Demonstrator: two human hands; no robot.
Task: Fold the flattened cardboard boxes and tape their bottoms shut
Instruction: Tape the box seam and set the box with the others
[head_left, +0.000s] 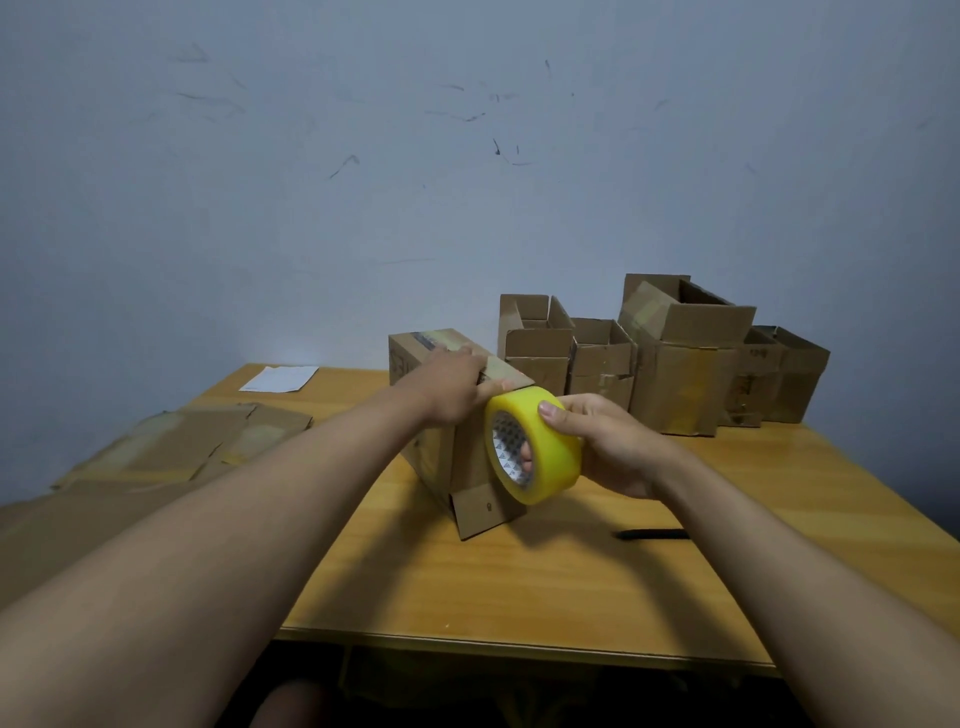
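Observation:
A folded cardboard box (441, 457) stands upside down in the middle of the wooden table (519, 582), its closed bottom flaps facing up and its open flaps splayed on the tabletop. My left hand (452, 387) lies flat on top of those flaps, fingers straight, pressing them down. Right beside the box's near corner, my right hand (597, 441) grips a yellow roll of tape (540, 447), thumb on the outer face and fingers through the core. The roll touches the box's top edge by my left fingertips.
Several folded open boxes (675, 358) stand in a row at the back right of the table. Flattened cardboard boxes (171, 447) lie stacked at the left. A white paper (280, 378) lies at the back left. A black pen-like tool (652, 534) lies right of the box.

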